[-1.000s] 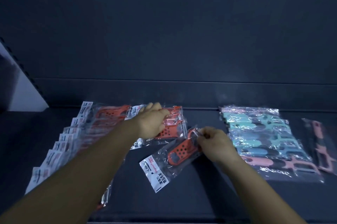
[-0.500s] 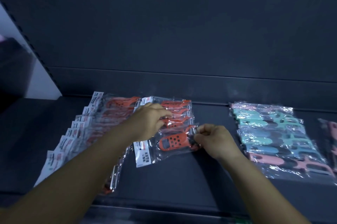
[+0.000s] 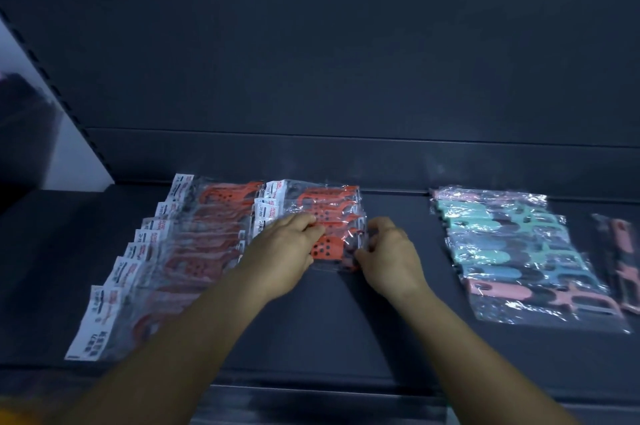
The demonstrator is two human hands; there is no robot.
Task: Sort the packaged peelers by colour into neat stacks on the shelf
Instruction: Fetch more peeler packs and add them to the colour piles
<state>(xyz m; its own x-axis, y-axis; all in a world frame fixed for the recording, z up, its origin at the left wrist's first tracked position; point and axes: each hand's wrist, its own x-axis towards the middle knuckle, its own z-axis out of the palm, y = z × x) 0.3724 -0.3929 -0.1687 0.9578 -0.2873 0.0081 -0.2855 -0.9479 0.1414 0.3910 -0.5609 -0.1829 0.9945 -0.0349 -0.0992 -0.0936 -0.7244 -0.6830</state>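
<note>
Dark shelf (image 3: 398, 303) against a dark back panel (image 3: 346, 61); a white upright (image 3: 69, 147) stands at far left. Four groups of packaged peelers lie on the shelf. At left, a long overlapping row of red packs (image 3: 166, 251) runs front to back. Just beside it, a shorter red stack (image 3: 322, 203) sits mid-shelf. Well apart to the right lies a teal stack (image 3: 512, 244) with one pink pack (image 3: 540, 296) at its front. A pink group (image 3: 623, 262) sits at the right edge, partly cut off.

The front red pack (image 3: 329, 250) of the short stack lies between both hands. The left hand (image 3: 287, 251) rests over its left part, fingers curled onto the plastic. The right hand (image 3: 388, 255) pinches its right edge with bent fingers.
</note>
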